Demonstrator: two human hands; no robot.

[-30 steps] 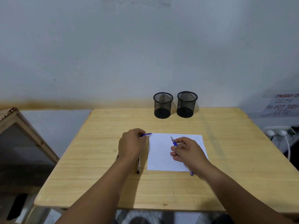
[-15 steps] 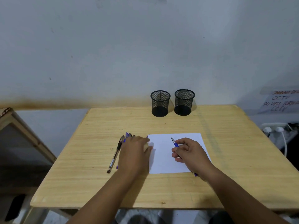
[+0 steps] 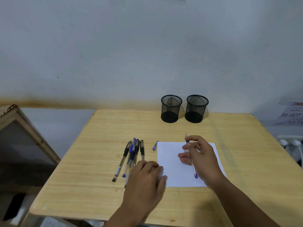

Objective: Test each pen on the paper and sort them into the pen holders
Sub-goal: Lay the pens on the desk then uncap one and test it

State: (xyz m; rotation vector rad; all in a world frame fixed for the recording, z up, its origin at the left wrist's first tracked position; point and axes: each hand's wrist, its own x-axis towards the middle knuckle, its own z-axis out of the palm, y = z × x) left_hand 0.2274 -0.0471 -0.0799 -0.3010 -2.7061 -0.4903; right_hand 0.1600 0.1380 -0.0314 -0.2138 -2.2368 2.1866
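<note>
**Pen test station: current hand and item positions**

The right hand (image 3: 200,154) grasps 1 uncapped blue pen (image 3: 191,158) above the white paper (image 3: 172,161). The barrel passes between thumb and fingers; the writing tip points away from the person, toward the far edge of the sheet, and the blue end plug projects below the hand, over the sheet. Whether the tip touches the sheet cannot be determined.

The left hand (image 3: 146,179) rests on the wooden table (image 3: 98,185) with fingers loosely curled, grasping nothing. Its thumb side lies at the left edge of the paper; its fingertips lie over the near ends of a group of capped pens (image 3: 131,156), which lie side by side just left of the sheet. Caps are black and blue. The outer black pen carries a barrel label, too small to read.

1 loose blue pen cap (image 3: 155,146) lies at the sheet's far left corner.

2 black mesh pen holders (image 3: 171,108) stand upright, side by side, at the far table edge.

A wall notice (image 3: 291,114) at far right reads partly "CC" and "DO NOT".
</note>
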